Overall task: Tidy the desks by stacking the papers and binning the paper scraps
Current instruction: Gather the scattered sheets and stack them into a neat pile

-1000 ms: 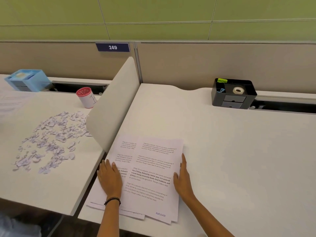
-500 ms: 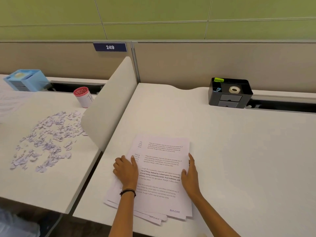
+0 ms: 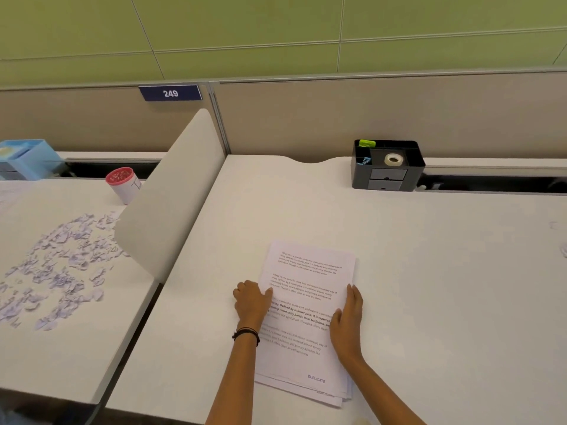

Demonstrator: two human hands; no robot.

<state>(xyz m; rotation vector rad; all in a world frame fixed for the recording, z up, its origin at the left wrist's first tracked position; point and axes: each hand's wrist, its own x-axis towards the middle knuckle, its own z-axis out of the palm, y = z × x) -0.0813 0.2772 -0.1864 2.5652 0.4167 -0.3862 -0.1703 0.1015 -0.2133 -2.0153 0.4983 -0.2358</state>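
Squaring up the stack of papers [image 3: 306,305] on the right-hand table [image 3: 429,286], near its front edge, right of the divider panel [image 3: 171,194]. Bracketing it from both sides, presumably to push the sheets flush. Not there yet at the near corner: a few edges fanned out under the top sheet marked DUPLICATE.

Left hand [image 3: 251,303]: knuckles up at the stack's left edge, fingers [image 3: 245,286] curled in against it, thumb lying over the top sheet. Looks like a pinch on the edge; can't tell whether the tips reach underneath. Dark wristband [image 3: 245,332] on that wrist.

Right hand [image 3: 348,320]: set along the stack's right side, fingers straight and pressed together, pointing away from the body, thumb resting on the paper. Acting as a flat fence, not a grip.

Reaching in with both forearms from the bottom of view, angled slightly toward each other.

Judging the stacking step on this table nearly done. Binning not begun: paper scraps [image 3: 58,271] spread loose over the left-hand table [image 3: 46,363], past the divider, well apart from both hands. No bin in view.

Also there: black organiser [image 3: 388,165] with a tape roll [image 3: 394,159] at the back of the right table; red-topped cup [image 3: 122,184] and blue box [image 3: 27,159] at the back of the left one.
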